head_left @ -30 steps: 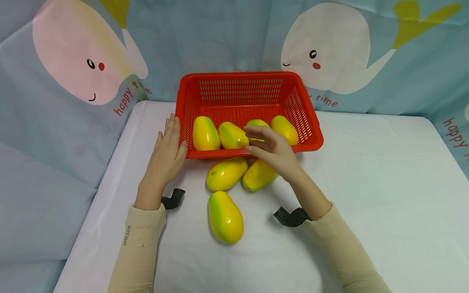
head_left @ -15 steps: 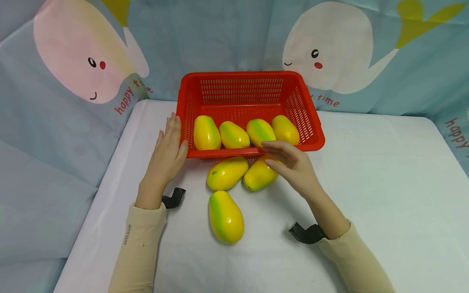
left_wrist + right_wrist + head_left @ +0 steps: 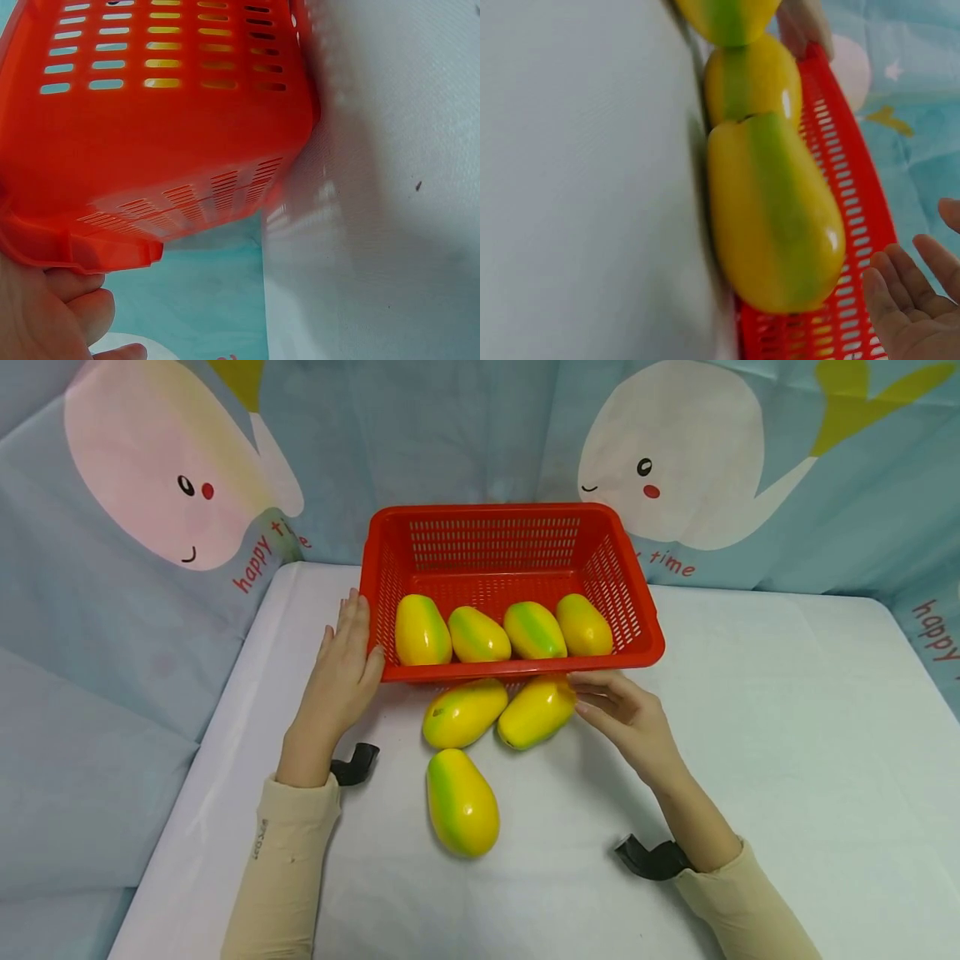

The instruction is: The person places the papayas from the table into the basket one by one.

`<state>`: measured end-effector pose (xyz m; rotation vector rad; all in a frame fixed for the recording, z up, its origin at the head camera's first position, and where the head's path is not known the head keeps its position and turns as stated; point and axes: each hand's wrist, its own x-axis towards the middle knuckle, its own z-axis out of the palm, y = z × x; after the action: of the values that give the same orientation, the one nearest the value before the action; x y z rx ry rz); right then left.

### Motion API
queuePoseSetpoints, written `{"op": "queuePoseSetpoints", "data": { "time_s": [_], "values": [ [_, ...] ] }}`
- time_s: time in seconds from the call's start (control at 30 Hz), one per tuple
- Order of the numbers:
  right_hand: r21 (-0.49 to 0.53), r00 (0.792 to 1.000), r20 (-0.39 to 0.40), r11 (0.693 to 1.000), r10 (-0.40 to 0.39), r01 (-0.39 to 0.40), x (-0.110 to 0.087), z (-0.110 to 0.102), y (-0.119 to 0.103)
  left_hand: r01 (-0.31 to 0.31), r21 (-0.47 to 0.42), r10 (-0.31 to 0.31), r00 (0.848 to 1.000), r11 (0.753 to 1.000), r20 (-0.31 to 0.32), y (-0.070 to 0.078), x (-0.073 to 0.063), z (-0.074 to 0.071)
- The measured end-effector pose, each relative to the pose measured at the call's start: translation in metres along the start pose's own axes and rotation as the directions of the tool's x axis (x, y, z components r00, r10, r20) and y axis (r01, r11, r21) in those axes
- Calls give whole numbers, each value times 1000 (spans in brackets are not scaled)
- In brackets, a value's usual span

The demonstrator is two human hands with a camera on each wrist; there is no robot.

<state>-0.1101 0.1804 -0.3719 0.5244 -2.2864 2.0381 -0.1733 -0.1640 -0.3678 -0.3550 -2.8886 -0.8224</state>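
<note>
- Yellow, glossy, pear-shaped fruit with a green stripe (image 3: 534,714): on the desk, lying slantwise just before the basket's front wall; the right wrist view gives its broad green band, barely seen from the head.
- Right hand (image 3: 630,727): beside that fruit, fingers loosely bent, holding nothing; fingertips seem to meet the fruit in the head view, while the right wrist view shows basket mesh between.
- Second yellow fruit (image 3: 465,714): on the desk, left of the first, beneath the front rim.
- Third yellow-green fruit (image 3: 462,804): nearer the person.
- Rectangular red slotted plastic basket (image 3: 525,670): upright; the head view alone shows four yellow-green fruits (image 3: 422,631) whole, in a row along its front; the left wrist view shows only yellow through the side slots.
- Left hand (image 3: 341,668): fingers extended, close together, resting against the basket's left rim.
- Beige sleeves (image 3: 288,868); curved black pieces (image 3: 356,765) at both wrists.
- White-covered desk (image 3: 555,893); dark speck (image 3: 419,185), left wrist view.
- Blue whale-print curtain (image 3: 465,435), behind.
</note>
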Motion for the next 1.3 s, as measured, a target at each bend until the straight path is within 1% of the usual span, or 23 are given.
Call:
{"op": "queuePoseSetpoints", "data": {
  "time_s": [0.17, 0.37, 0.77, 1.03, 1.3],
  "values": [
    [19, 1000, -15, 1000, 23, -23, -3, -7, 8, 3, 0, -3, 1000, 1000, 7, 0, 0, 0],
    [28, 999, -26, 999, 35, -34, -1, -12, 16, 3, 1, -3, 1000, 1000, 5, 0, 0, -1],
    [-43, 991, -78, 993, 110, -114, 1, -15, 33, -3, -6, 4, 1000, 1000, 4, 1, 0, -1],
    [-57, 986, -56, 986, 156, -160, 2, -14, 38, -5, -8, 5, 1000, 1000, -1, 1, 0, -2],
    [-74, 982, -38, 980, 182, -185, 1, -13, 38, -1, -10, 1, 1000, 1000, 6, 1, 0, -1]
  ]
}}
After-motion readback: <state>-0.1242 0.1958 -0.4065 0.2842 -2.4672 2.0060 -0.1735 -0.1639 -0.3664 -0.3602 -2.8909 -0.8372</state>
